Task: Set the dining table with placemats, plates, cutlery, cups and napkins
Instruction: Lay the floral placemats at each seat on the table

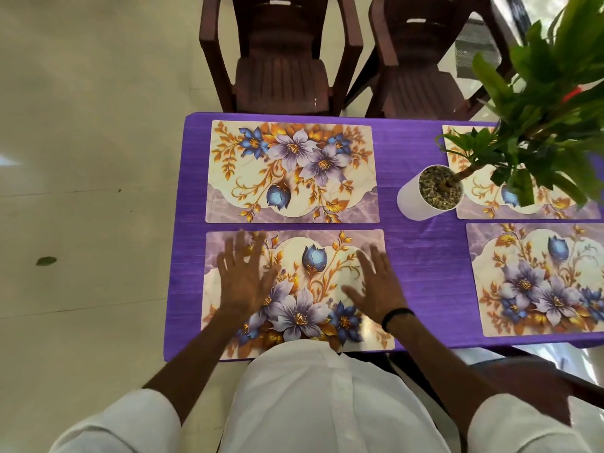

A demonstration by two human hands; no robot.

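Note:
Several floral placemats lie on a purple tablecloth (421, 266). The near left placemat (313, 256) is right in front of me. My left hand (243, 277) lies flat over its left half, fingers spread and blurred. Over its right half is my right hand (376, 286), also flat with straight fingers, a black band on the wrist. The far left placemat (294, 171) lies just beyond. A near right placemat (536, 279) and a far right placemat (483, 191) lie at the right. No plates, cutlery, cups or napkins are in view.
A white pot (421, 197) with pebbles and a leafy green plant (542, 125) stands between the left and right mats, partly hiding the far right one. Two brown plastic chairs (281, 60) stand at the far edge. Pale tiled floor (81, 158) lies to the left.

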